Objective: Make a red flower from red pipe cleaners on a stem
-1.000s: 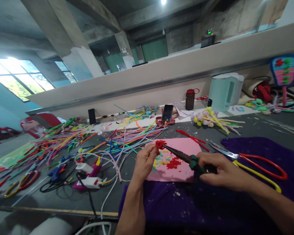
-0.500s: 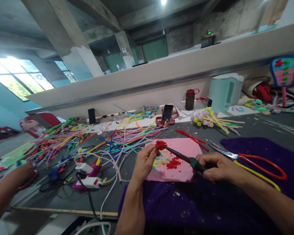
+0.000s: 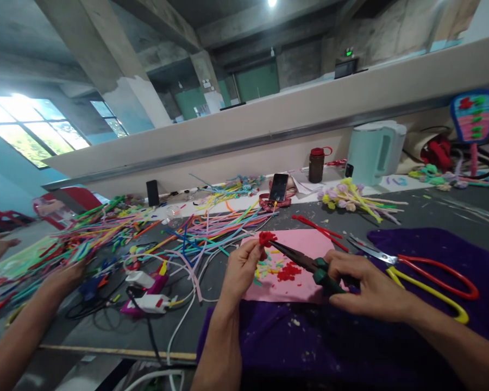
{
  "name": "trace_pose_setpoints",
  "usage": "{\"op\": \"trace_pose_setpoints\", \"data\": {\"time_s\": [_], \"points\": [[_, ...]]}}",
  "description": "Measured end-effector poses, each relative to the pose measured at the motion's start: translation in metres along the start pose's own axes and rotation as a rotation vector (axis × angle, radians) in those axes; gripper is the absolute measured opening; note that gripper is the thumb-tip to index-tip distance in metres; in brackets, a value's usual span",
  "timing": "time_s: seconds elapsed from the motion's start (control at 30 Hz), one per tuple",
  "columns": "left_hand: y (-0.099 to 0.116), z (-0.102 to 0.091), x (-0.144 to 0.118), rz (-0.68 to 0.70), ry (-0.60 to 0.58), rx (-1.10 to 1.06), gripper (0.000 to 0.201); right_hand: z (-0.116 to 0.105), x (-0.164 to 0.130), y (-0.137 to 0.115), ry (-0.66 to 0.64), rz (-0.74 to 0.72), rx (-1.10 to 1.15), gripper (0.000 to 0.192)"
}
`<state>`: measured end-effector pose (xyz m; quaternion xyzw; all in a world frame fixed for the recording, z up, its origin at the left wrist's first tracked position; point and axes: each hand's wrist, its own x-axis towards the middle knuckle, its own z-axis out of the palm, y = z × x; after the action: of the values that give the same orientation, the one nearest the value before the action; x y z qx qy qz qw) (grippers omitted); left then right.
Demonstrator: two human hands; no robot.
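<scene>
Between the thumb and fingers of my left hand (image 3: pixel 242 266) is a small red fuzzy pipe-cleaner piece (image 3: pixel 265 239). My right hand (image 3: pixel 358 279) grips the dark green handles of long-nose pliers (image 3: pixel 295 255). The plier tips reach the right side of the red piece; whether they clamp it is too small to tell. Under both hands lies a pink sheet (image 3: pixel 305 290), scattered with yellow and green snippets and a heap of red bits (image 3: pixel 288 271). Scissors with one red and one yellow handle (image 3: pixel 391 259) lie to the right of my right hand.
Pipe cleaners (image 3: pixel 212 225) spread across the table's left and middle. A co-worker's hands and forearms (image 3: pixel 51 298) reach in from the left. White plugs and cables (image 3: pixel 150 303) lie left of me. Behind stand a phone (image 3: pixel 279 187), a brown bottle (image 3: pixel 316 165) and a kettle (image 3: pixel 372 152).
My right hand has turned the pliers so both handles show, spread apart. The red piece has rotated slightly in my left fingers. The co-worker's arms have moved at the left.
</scene>
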<state>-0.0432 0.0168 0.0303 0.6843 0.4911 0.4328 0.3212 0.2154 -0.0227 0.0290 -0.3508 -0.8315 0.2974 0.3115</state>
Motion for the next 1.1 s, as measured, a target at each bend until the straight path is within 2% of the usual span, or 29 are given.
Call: {"op": "trace_pose_setpoints", "data": {"time_s": [0.83,1.1], "points": [[0.0025,0.002,-0.0001,0.063,0.039,0.071,0.031,-0.0007,0.0013,-0.0008,0.016,-0.003,0.0,0.018],[-0.0008,0.0021,-0.0007,0.139,0.074,0.15,0.026,0.0006,0.0014,-0.0002,0.03,-0.002,-0.016,0.018]]}}
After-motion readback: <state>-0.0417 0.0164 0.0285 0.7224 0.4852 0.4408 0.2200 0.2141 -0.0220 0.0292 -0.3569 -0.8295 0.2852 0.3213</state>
